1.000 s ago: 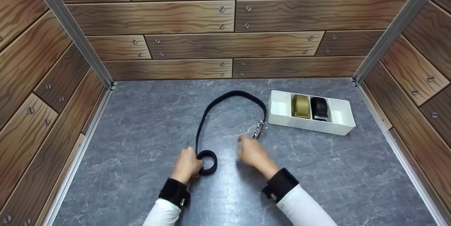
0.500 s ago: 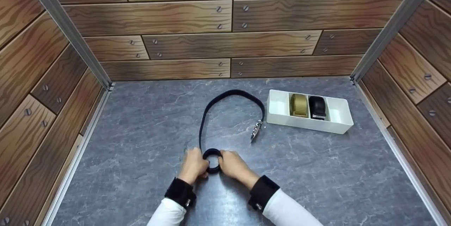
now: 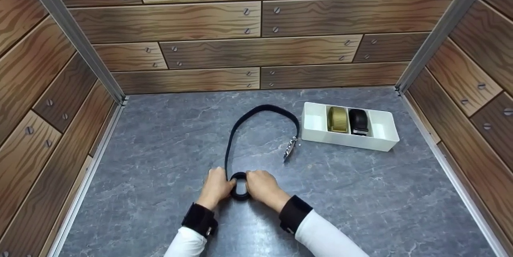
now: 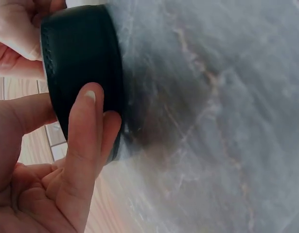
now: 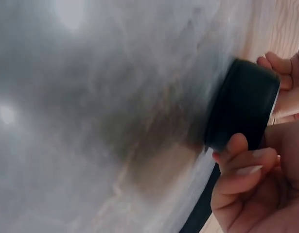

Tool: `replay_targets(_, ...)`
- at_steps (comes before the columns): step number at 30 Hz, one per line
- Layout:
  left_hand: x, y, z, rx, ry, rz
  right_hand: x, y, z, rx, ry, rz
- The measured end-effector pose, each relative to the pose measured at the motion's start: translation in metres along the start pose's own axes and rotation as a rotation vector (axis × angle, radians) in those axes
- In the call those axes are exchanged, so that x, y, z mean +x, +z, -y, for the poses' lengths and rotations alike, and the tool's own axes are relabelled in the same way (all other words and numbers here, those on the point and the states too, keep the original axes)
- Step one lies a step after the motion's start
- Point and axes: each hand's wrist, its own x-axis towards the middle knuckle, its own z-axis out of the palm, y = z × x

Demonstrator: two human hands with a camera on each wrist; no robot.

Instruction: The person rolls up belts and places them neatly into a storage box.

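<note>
A black leather belt [image 3: 266, 107] stands on edge on the grey surface, its near end wound into a coil [image 3: 240, 198] and the rest arching away to a silver buckle [image 3: 290, 148]. My left hand [image 3: 215, 189] pinches the coil's left side, thumb inside and fingers outside, as the left wrist view shows on the dark band [image 4: 81, 53]. From the right, my right hand [image 3: 264, 187] pinches the opposite side of the coil. In the right wrist view its fingers [image 5: 244, 174] press against the outer face of the coiled belt [image 5: 246, 99].
A white compartment box [image 3: 344, 140] stands to the back right, close to the belt's buckle end. It holds a gold-brown rolled belt [image 3: 338, 120] and a black rolled belt [image 3: 358, 121] in its middle. Wood-patterned walls [image 3: 192, 80] enclose the surface.
My right hand has left the buckle's vicinity and moved left to the coil, which it now pinches. The coil has gone from round to a narrower oval between both hands.
</note>
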Motion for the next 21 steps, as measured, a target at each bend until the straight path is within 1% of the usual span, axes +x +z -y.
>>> replay_targets(4, 0.002, 0.001, 0.002, 0.005, 0.011, -0.023, 0.003, -0.004, -0.002, -0.006, -0.012, 0.059)
replay_targets(7, 0.004, 0.001, 0.003, 0.001, 0.010, -0.020, 0.005, -0.005, -0.004, -0.008, -0.030, 0.072)
replay_targets(9, 0.005, 0.000, 0.004, -0.026, -0.002, -0.001, 0.005, -0.006, -0.005, -0.004, -0.037, 0.073)
replay_targets(12, 0.006, -0.002, 0.004, -0.093, -0.041, 0.046, 0.005, -0.006, -0.006, 0.001, -0.041, 0.084)
replay_targets(15, 0.007, -0.002, 0.005, -0.141, -0.059, 0.086, 0.006, -0.007, -0.007, -0.001, -0.050, 0.099)
replay_targets(16, 0.008, -0.002, 0.005, -0.142, -0.058, 0.092, 0.006, -0.008, -0.008, -0.005, -0.056, 0.104)
replay_targets(18, 0.008, -0.001, 0.005, -0.116, -0.033, 0.094, 0.007, -0.009, -0.009, -0.006, -0.068, 0.111)
replay_targets(21, 0.008, 0.002, 0.004, -0.046, 0.016, 0.078, 0.008, -0.008, -0.011, 0.011, -0.090, 0.110)
